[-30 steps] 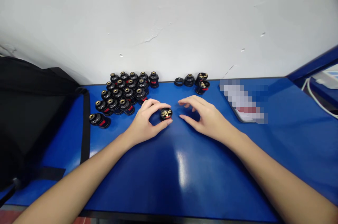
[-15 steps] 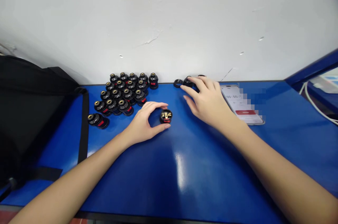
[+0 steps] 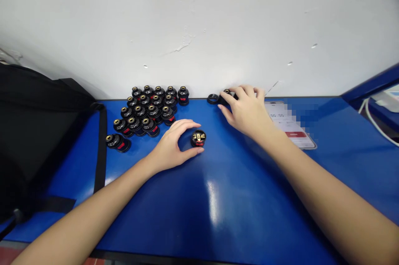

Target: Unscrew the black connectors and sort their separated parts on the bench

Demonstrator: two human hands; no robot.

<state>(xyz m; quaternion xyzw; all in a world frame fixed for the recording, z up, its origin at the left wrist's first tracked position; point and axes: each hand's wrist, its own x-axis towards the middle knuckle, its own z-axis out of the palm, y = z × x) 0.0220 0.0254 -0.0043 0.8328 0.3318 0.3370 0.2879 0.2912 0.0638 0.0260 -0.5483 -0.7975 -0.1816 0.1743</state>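
My left hand (image 3: 174, 146) curves around a round black part (image 3: 198, 138) with brass-coloured metal inside, standing on the blue table. Its thumb and forefinger lie on either side of the part, and whether they press on it is hard to see. Near the wall, my right hand (image 3: 245, 109) has its fingers over small black parts, mostly hidden; its grip cannot be made out. Just left of those fingers lies a black ring (image 3: 213, 98). Several black cylindrical pieces with brass tops and red marks (image 3: 153, 112) stand grouped to the left.
A phone (image 3: 288, 125) showing a timer lies to the right of my right hand. On the left is a black bag (image 3: 34, 127) with a strap (image 3: 101, 152) on the table (image 3: 162, 219). A white wall (image 3: 193, 28) rises behind. White cables hang at the far right.
The view has shifted slightly, moving the table items to the right in the picture. My right fingers have shifted over the black parts by the wall. My left hand stays around the round part.
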